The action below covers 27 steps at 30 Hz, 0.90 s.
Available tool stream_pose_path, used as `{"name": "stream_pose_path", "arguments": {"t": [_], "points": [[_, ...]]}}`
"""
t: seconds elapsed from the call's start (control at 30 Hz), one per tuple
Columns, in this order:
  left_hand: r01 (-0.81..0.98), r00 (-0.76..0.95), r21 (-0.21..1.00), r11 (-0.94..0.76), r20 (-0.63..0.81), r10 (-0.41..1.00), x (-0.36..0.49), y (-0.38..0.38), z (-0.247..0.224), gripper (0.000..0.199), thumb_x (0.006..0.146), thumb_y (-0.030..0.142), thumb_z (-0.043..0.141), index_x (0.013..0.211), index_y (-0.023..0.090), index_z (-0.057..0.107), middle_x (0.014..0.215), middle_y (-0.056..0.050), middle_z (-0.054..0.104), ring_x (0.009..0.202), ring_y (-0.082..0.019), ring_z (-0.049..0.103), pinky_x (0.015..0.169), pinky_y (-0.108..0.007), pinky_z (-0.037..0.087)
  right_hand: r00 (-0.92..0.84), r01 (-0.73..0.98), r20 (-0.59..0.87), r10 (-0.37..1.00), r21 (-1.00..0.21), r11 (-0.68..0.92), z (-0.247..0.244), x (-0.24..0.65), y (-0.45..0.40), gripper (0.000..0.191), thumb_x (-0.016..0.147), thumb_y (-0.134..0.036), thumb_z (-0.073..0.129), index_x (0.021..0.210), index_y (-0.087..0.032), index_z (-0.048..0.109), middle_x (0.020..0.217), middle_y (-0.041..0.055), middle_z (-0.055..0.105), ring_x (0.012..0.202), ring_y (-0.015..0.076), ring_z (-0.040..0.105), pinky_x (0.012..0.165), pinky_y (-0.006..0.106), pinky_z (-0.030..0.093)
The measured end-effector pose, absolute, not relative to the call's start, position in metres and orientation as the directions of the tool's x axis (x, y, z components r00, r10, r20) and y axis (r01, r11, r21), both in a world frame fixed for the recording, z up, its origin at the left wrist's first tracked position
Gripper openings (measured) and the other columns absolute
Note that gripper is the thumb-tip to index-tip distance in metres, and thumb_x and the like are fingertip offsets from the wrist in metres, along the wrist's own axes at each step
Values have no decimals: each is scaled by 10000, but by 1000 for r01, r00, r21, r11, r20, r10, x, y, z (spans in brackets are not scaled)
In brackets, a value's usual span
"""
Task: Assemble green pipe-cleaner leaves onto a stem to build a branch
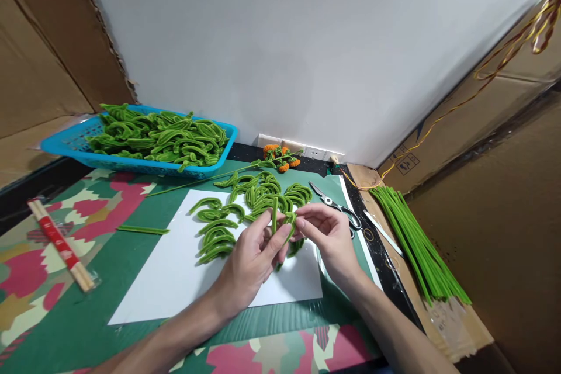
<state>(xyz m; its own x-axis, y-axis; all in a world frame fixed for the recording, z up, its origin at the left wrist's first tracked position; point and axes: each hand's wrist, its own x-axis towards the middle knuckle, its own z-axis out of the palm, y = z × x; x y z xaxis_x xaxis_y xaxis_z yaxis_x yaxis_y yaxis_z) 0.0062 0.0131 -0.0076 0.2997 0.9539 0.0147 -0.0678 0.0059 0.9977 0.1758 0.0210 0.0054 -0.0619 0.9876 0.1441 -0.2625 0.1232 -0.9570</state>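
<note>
A green bunch (289,221) is held above the sheet (162,280), between both sets of fingers. It is pinched by the thumb and fingers of the left hand (252,251), and its upper part is nipped by the fingertips of the right hand (333,236). An upright strip (274,214) is also trapped by the left fingers; whether it is joined to the bunch cannot be told. The bunch is judged very light, fuzzy, hardly slippery, and bendable yet able to keep a curve. It is best gripped at the gathered top, since the pile could be flattened by hard squeezing. Curved pieces (218,239) are laid left of the fingers. Farther left and beyond, a heaped basket (127,162) is set; scissors (328,200) are placed just beyond the right fingers, and stems (418,248) well to their right.
</note>
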Motion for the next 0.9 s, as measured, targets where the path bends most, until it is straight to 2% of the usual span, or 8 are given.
{"name": "stream_pose_path", "arguments": {"t": [0.17,0.37,0.6,0.67,0.77,0.9], "points": [[-112,340,993,26,13,940,5,14,-9,355,1049,554,574,973,209,542,668,61,611,374,-48,435,359,-153,343,-63,-241,163,985,-960,144,6,176,21,248,782,-330,948,938,-203,804,809,12,764,663,142,716,647,260,651],[-127,381,990,66,-13,925,6,15,-9,338,1024,524,630,959,197,580,646,54,601,384,-30,330,356,-144,239,-46,-219,186,982,-960,172,8,175,18,233,787,-318,938,945,-204,810,842,25,766,732,159,717,662,266,654],[-103,355,994,46,-7,935,4,15,-9,281,1013,476,665,1049,204,608,633,60,569,510,-68,473,419,-113,323,-83,-120,227,970,-969,216,7,178,17,161,900,-329,839,1019,-222,822,885,40,747,752,165,686,643,273,626],[-104,353,994,35,4,936,4,16,-10,255,999,438,690,1054,202,612,629,68,562,478,-61,475,402,-112,329,-96,-33,253,963,-968,251,7,180,17,127,926,-327,810,997,-223,823,889,41,726,752,163,662,623,268,605],[-126,399,990,67,-11,917,3,16,-7,234,982,398,703,1020,194,595,701,57,621,347,-28,443,326,-121,261,-117,99,304,946,-944,315,8,182,16,102,961,-310,767,946,-221,815,914,46,707,814,173,656,644,266,582],[-166,444,979,115,-30,895,4,15,-1,260,961,400,717,972,185,571,824,25,652,306,-41,514,287,-131,271,-159,90,315,936,-939,331,10,183,14,105,986,-309,736,948,-220,774,964,40,683,763,157,662,623,274,570]]}}
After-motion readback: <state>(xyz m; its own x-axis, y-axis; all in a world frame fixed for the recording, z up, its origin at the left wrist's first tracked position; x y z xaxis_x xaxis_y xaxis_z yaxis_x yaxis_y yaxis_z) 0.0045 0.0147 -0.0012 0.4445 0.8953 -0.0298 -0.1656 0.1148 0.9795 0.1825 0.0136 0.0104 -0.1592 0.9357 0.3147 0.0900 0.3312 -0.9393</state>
